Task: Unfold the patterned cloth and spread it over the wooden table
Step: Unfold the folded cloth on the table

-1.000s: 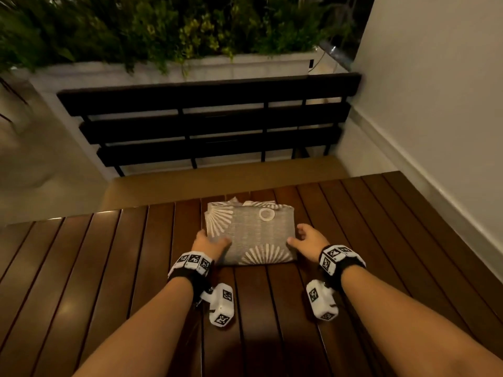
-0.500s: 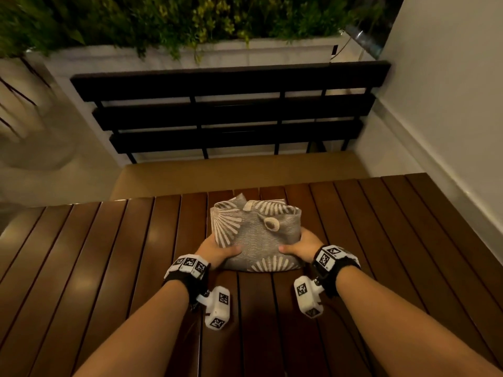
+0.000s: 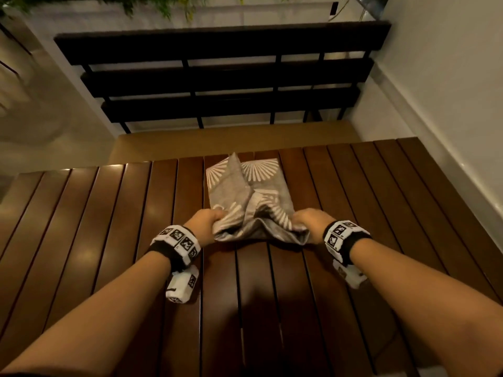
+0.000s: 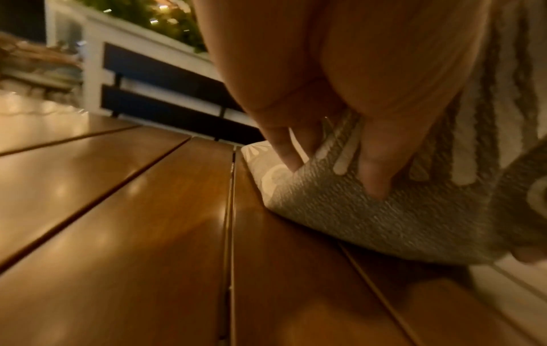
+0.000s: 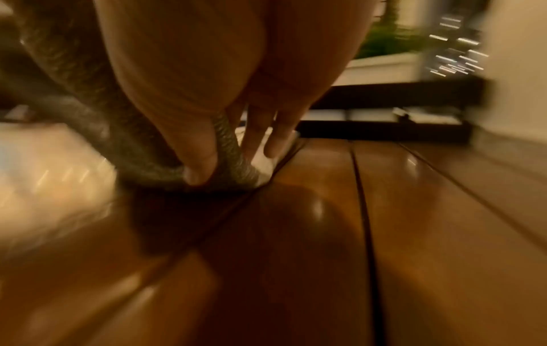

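The fingers of the left hand are curled into the near left corner of the one cloth, with the thumb on top of the fabric and the fingertips tucked under a lifted fold. The right hand pinches the near right corner in the same way: its thumb presses a grey fold against the fingers behind it, though that wrist view is blurred. Both hands hold their corners slightly above the boards, so the near edge of the cloth sags between them in a loose curve. The cloth is grey with white fan-shaped prints, still mostly folded; its far part lies flat on the table, near the middle of the far edge, with one pointed flap standing up there. Each wrist wears one band with black-and-white square markers, two bands in all, and a small white camera block hangs below each. The table is made of dark brown glossy slats running away from the person. Beyond its far edge stands one black bench with three horizontal back slats, and behind it a white planter with green leaves. A white wall runs along the right edge of the table.
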The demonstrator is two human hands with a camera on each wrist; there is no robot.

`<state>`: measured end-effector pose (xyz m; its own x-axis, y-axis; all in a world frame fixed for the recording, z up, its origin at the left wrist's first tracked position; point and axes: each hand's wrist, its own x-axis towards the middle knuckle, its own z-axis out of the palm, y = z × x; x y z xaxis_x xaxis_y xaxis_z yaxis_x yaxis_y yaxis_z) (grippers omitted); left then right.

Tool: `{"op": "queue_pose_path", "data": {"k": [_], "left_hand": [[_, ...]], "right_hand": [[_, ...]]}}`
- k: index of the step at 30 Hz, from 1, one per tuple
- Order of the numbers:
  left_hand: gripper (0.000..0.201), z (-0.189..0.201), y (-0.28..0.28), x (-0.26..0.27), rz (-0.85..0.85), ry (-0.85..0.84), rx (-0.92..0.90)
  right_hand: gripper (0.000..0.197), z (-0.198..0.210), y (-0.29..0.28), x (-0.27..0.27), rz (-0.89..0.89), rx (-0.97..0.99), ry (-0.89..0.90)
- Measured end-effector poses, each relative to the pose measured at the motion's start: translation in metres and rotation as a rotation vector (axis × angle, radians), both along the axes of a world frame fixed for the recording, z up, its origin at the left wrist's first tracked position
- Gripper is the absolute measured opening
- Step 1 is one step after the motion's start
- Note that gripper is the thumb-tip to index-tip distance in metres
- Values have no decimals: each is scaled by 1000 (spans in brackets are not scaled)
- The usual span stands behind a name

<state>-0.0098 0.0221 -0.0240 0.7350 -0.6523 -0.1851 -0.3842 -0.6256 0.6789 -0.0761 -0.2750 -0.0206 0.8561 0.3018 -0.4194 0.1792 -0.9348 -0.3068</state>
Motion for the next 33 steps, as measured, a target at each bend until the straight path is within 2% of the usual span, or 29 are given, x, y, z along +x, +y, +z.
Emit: {"op": "queue_pose_path", "data": {"k": [2, 3, 6, 10, 12, 14, 17, 20, 21, 23, 25, 26, 28, 31, 33], "left_hand": [[20, -2, -5, -5, -122, -72, 165], [25, -3, -7, -7, -182, -89, 241], [40, -4, -10, -16, -355, -150, 414], [29, -12, -10, -31, -559, -311, 501], [35, -18, -6, -33, -646, -330, 571], [40, -20, -2, -34, -671, -334, 623], [41, -15, -3, -35, -605, -240, 654], [32, -4, -17, -34, -270, -52, 531], [40, -3, -27, -36, -148, -11, 460], [81, -4, -48, -49, -4, 62, 388], [117, -10, -67, -69, -10, 80, 481], [124, -12, -72, -77, -42, 42, 565], [124, -16, -74, -87, -52, -15, 629], [101, -15, -67, -88, 95, 81, 464], [95, -13, -60, -86, 171, 126, 406]], "right_hand": [[21, -5, 8, -8, 245, -81, -88], [26, -10, 10, -11, 316, -92, -125], [38, -12, 14, -17, 334, -182, -116], [46, -11, 13, -25, 416, -261, -74], [52, -17, 13, -31, 442, -323, -38], [55, -23, 13, -38, 392, -331, -21], [49, -20, 16, -42, 297, -271, -10], [38, -17, 24, -33, 102, -177, 17], [43, -17, 29, -27, 4, -132, 28], [51, -16, 41, -19, -181, -16, 72], [51, -14, 55, -14, -271, 45, 133], [48, -13, 61, -13, -259, 32, 146], [40, -11, 68, -10, -219, -28, 168], [34, -6, 66, -1, -274, -45, 192], [27, 0, 64, 11, -337, -35, 149]]}}
